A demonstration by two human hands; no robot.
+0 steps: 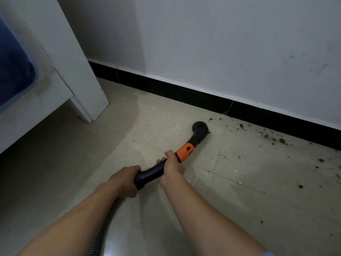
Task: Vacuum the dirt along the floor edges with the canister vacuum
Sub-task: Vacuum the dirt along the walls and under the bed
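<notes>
1. Two hands are on the vacuum's black curved handle [150, 171], mid-frame. The left hand [125, 182] is wrapped round the rear end. The right hand [172, 165] is wrapped round it further forward, just behind the orange collar [185, 152]. Both are clenched on the handle.
2. Past the collar a short black tube runs toward 1 o'clock to the round brush nozzle [200, 127]. The nozzle is down on the floor [239, 209], near the black baseboard [184, 93] but apart from it.
3. The ribbed hose [106, 224] leaves the handle's rear, drops toward 6 o'clock between the forearms and exits at the bottom edge.
4. Dirt [276, 140]: dark crumbs and clumps lie along the foot of the baseboard, from 1 to 3 o'clock of the nozzle. They spread out over the tiles toward the right edge. The nearest specks are just beside the nozzle at its 1 o'clock.
5. A few white scraps [239, 182] lie on the tile at 4 o'clock of the nozzle, among the outer specks.
6. Containers: one blue tub-like item [14, 71] sits at 9 o'clock, cut off by the left edge, with a paler rim showing. Can't tell what's in it, or for certain that it's a tub. It sits against the white furniture [88, 80].
7. The furniture's leg stands on the floor at 10 o'clock of the nozzle, near the baseboard. The white wall [221, 43] above has dark scuffs at 2 o'clock.
</notes>
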